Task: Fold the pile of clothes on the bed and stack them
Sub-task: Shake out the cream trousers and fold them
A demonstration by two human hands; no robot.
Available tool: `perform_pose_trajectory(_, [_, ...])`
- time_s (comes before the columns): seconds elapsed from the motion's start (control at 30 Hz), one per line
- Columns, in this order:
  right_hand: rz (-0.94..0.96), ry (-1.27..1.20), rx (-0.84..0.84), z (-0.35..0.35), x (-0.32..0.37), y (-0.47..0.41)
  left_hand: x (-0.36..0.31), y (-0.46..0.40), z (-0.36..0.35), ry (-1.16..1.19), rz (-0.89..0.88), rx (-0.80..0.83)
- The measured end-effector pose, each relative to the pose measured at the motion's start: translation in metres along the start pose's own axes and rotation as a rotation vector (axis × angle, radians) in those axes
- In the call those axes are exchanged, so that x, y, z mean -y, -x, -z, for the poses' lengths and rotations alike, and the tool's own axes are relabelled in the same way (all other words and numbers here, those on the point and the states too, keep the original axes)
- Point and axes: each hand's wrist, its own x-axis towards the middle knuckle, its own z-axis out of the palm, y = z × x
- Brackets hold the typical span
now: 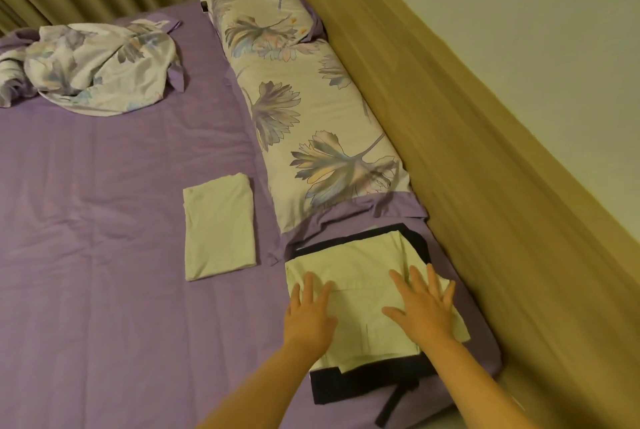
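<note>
Folded garment lengthwise toward pillow

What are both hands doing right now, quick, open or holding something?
Left hand: open, fingers flat, pressing on the pale folded garment.
Right hand: open, fingers spread flat on the same garment, holding nothing.

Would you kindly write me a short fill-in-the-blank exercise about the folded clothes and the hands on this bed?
1. Both hands, the left hand and the right hand, press flat on a folded ____ garment.
2. That garment lies on top of a ____ garment.
3. A separate folded white garment lies alone on the ____ bedsheet.

Missing words: white; black; purple
</note>
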Motion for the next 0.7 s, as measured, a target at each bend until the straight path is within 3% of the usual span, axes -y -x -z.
perform_pose_trajectory(0.3, [-0.087, 0.139, 0.080, 0.002, 0.022, -0.010, 0.016, -0.013, 0.006, 0.138, -0.028, 0.087])
perform_pose_trajectory(0.4, [-0.096, 0.147, 0.056, 0.017, 0.044, -0.001, 0.023, -0.002, 0.019, 0.309, -0.015, 0.067])
perform_pose_trajectory(0.57, [0.090, 0.010, -0.001, 0.036, 0.098, 0.025, 0.054, 0.036, 0.043, 0.485, 0.024, 0.054])
perform_pose_trajectory(0.7, [0.252, -0.049, 0.017, 0.038, 0.152, 0.049, 0.098, 0.082, 0.061, 0.496, 0.061, 0.010])
